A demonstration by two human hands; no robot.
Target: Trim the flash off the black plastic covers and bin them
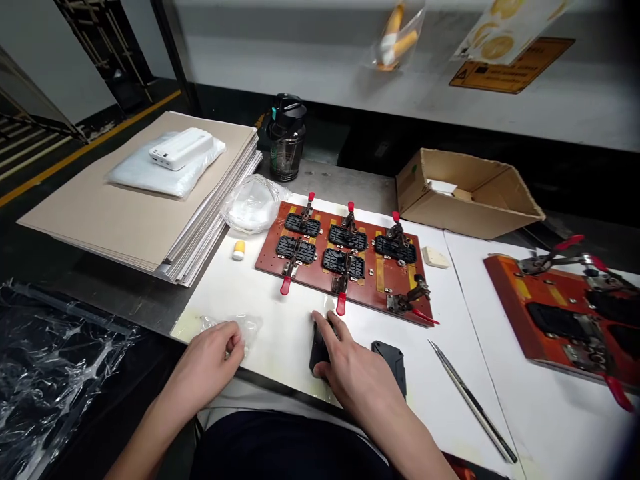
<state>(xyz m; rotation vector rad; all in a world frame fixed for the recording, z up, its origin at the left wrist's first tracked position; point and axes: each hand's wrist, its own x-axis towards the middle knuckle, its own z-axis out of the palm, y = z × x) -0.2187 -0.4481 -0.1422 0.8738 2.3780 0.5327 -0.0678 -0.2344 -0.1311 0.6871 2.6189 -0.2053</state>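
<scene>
My left hand (213,363) is closed at the table's front edge, thumb against curled fingers; whatever it may pinch is hidden. A crumpled clear plastic bag (251,327) lies just behind and beside those fingers. My right hand (353,367) grips a black plastic part (319,350) on the white table top, with fingers over its top and the thumb at its near edge. Partly under the right forearm lies a second black plastic part (393,360). Beyond both hands sits a red-brown fixture board (365,288) with red-tipped toggle clamps and several black parts on it.
Long tweezers (473,400) lie to the right, near another clamp board (543,333). A yellow-and-white cap (239,251), a bag of white items (255,203) and a stack of cardboard sheets (120,227) are left. Behind stand a dark bottle (287,143) and an open carton (470,207).
</scene>
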